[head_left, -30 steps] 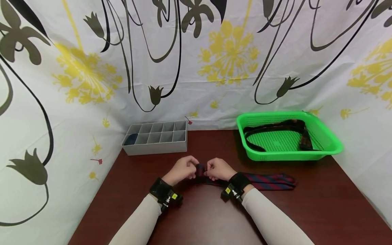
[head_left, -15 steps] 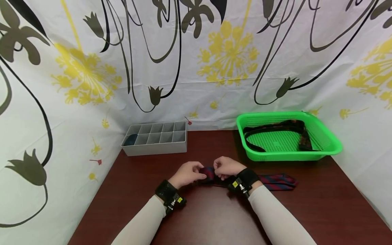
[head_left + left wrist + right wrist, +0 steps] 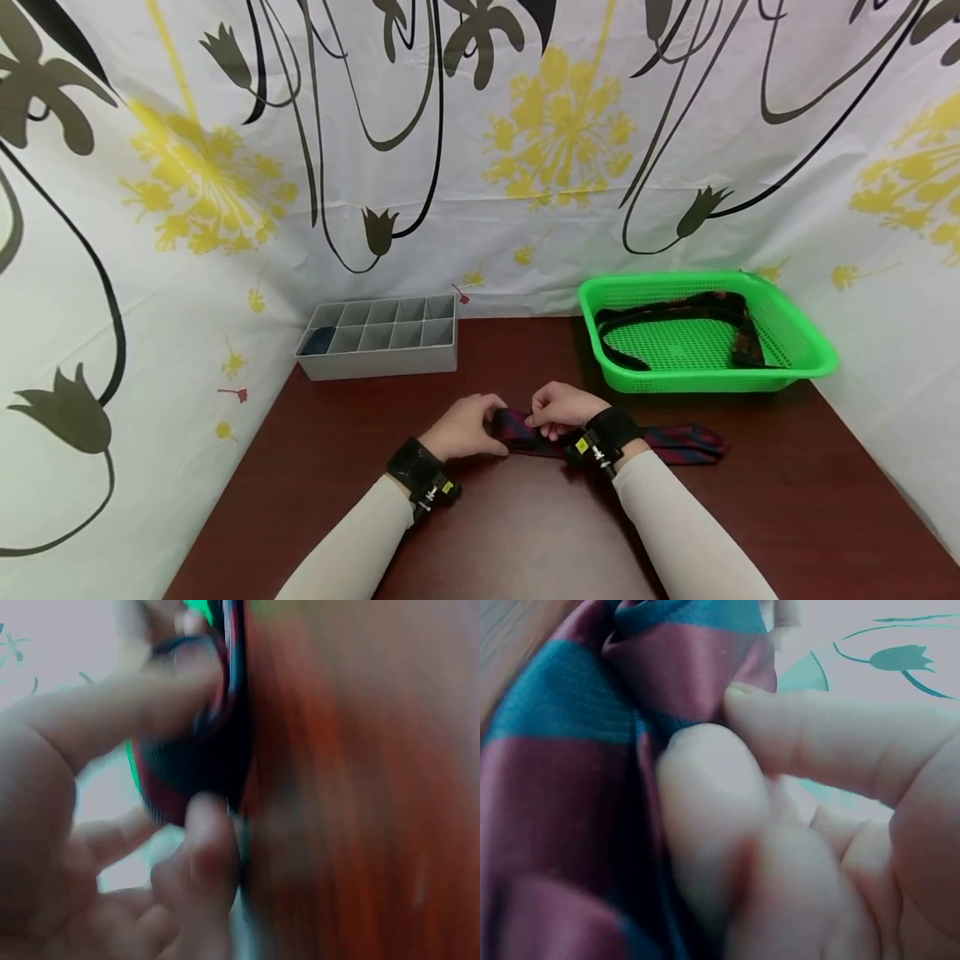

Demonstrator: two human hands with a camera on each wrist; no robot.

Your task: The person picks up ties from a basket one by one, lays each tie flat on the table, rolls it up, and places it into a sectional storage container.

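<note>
A red and blue striped tie lies on the dark wooden table, its left end rolled up between my hands. My left hand grips the roll from the left, thumb and fingers curled round it. My right hand pinches the roll from the right, fingers pressed into the striped cloth. The unrolled rest of the tie trails right behind my right wrist.
A green plastic basket at the back right holds dark ties. A grey divided box stands at the back left, with something dark in its left front cell. Flowered curtains close in the table on three sides.
Both hands have moved right with the roll, which has grown as more tie is wound in. The free tail on the right is shorter.
</note>
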